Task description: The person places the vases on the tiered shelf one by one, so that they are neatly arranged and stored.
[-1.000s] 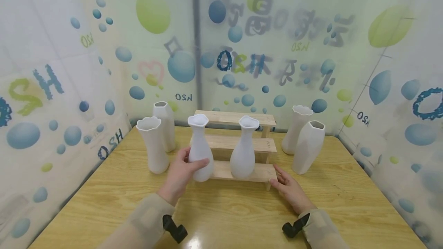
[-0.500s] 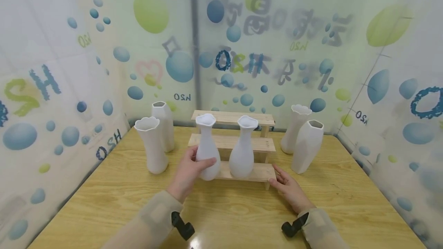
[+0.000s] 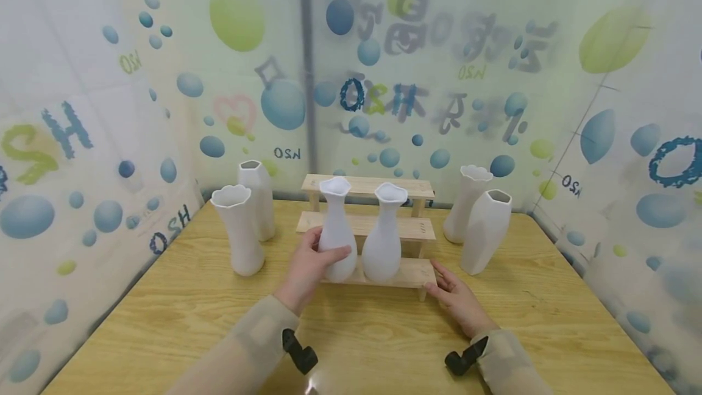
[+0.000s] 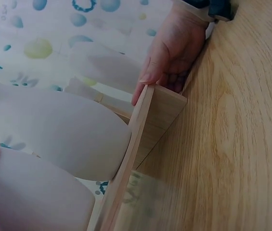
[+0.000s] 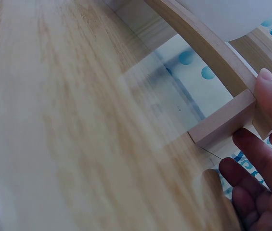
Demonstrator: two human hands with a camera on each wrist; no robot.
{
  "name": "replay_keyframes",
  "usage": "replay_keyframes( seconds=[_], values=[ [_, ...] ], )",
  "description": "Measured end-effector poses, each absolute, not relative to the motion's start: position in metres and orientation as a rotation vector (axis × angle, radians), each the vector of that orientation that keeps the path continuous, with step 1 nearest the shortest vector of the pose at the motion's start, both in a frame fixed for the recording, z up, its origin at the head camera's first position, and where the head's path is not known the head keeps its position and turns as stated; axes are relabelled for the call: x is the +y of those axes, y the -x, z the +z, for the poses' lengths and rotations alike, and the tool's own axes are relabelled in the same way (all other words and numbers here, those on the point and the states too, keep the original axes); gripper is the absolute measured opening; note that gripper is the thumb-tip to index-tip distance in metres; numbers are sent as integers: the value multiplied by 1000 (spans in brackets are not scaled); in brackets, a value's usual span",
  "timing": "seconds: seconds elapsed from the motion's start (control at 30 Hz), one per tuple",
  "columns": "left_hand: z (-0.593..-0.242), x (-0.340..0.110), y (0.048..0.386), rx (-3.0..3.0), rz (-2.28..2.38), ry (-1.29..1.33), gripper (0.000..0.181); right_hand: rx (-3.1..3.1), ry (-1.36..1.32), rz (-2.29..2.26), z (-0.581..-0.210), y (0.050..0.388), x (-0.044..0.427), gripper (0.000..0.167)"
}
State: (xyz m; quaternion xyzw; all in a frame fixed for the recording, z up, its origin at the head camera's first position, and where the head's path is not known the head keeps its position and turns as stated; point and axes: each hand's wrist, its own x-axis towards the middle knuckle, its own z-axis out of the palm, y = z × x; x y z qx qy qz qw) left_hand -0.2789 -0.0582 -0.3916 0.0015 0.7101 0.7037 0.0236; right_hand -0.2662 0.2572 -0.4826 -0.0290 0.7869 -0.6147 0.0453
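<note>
We saw that our left hand (image 3: 301, 264) had carried the held vase (image 3: 336, 230) rightward over the past second, from near the left end of the lowest step (image 3: 414, 273) to just beside the second vase (image 3: 382, 249). Our thumb crossed its front and the fingers wrapped its far side. It stood close to upright over the step, but we could not tell whether its base touched the wood. The second vase had stayed upright on the step. Our right hand (image 3: 459, 306) had also kept its place, gripping the stand (image 3: 364, 186) at its right end, thumb at the step's corner and fingertips against the leg.

A strip of step ran between the second vase and its right edge, while the left edge was partly hidden behind our left hand. We had a wide stretch of tabletop (image 3: 362, 340) before the stand. A gap separated our left hand from the left fluted vase (image 3: 241, 239), and a narrower one separated our right fingers from the right faceted vase (image 3: 487, 233).
</note>
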Motion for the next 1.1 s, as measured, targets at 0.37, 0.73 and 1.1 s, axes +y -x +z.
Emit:
replay_keyframes(
  seconds=[0.37, 0.73, 1.1],
  values=[
    [-398, -51, 283, 2221, 2198, -16, 72, 2399, 113, -1884, -483, 266, 258, 74],
    [-402, -49, 287, 2241, 2170, -27, 74, 2373, 117, -1898, -483, 266, 259, 73],
    [-402, -47, 285, 2232, 2204, -48, 73, 2354, 138, -1921, -483, 266, 259, 72]
  ],
)
